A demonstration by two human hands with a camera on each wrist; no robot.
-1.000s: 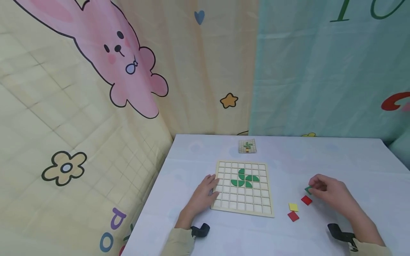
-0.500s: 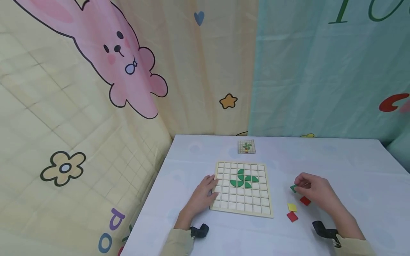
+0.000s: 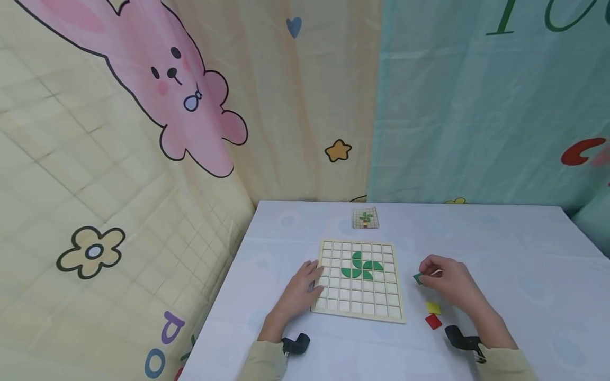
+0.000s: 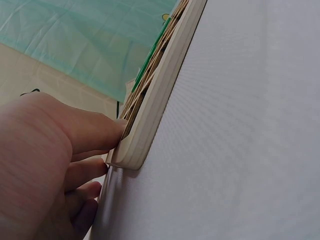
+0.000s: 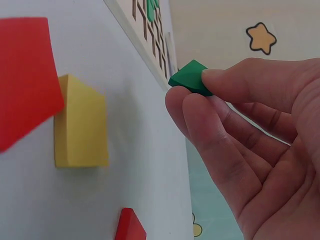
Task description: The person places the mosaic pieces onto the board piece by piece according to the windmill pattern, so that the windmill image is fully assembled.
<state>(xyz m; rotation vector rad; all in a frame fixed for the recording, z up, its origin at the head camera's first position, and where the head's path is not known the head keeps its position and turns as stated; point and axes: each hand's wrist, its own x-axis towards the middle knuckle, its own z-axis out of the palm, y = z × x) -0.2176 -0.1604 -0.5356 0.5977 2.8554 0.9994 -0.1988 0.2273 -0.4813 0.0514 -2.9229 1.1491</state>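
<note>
Right hand (image 3: pixel 448 278) moved pinched green tile (image 5: pixel 190 78) nearer right edge of board (image 3: pixel 357 294); left hand (image 3: pixel 299 287), fingers apart, touched left edge

High on the blue-green curtain (image 3: pixel 467 106), far from its left edge, I see a big green mark (image 3: pixel 503 20) like a 1 or an I. Next to it is a round green mark (image 3: pixel 553 22) like a 0 or an O. Both tops are cut off. On the cream curtain (image 3: pixel 52 328), near the left edge of the white table (image 3: pixel 500 238), I read a blue O (image 3: pixel 147 363). Just above it is a tilted purple letter (image 3: pixel 168 333), a P or an R; I can't tell which.
</note>
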